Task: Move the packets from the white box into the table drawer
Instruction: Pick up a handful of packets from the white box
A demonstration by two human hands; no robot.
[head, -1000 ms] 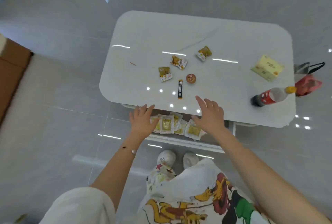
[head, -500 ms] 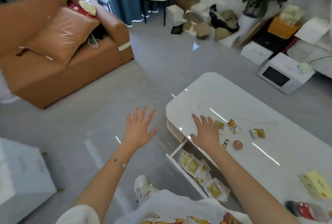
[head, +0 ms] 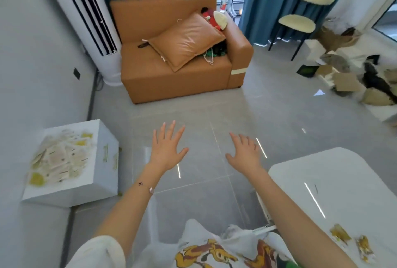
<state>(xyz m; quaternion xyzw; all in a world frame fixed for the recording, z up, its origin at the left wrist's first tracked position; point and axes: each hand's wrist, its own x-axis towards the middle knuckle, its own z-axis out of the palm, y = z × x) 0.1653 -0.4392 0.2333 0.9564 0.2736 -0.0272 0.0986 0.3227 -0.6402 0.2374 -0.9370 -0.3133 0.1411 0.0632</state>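
Packets point(head: 62, 156) in the white box point(head: 103, 181) are smeared by motion; I cannot count them or read any print. The table point(head: 343, 181) runs off the right and bottom edges, my right forearm point(head: 300, 214) covering its near side. Two yellow wrappers point(head: 340, 233) on it are blurred beyond identification.

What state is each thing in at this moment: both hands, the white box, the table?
Left hand: open, fingers spread, holding nothing, over the floor.
Right hand: open, fingers spread, holding nothing.
White box: upright on the floor, open at the top.
Box packets: piled in the box, blurred.
Table: standing, only its corner in view.
Loose packets: lying flat on the table.
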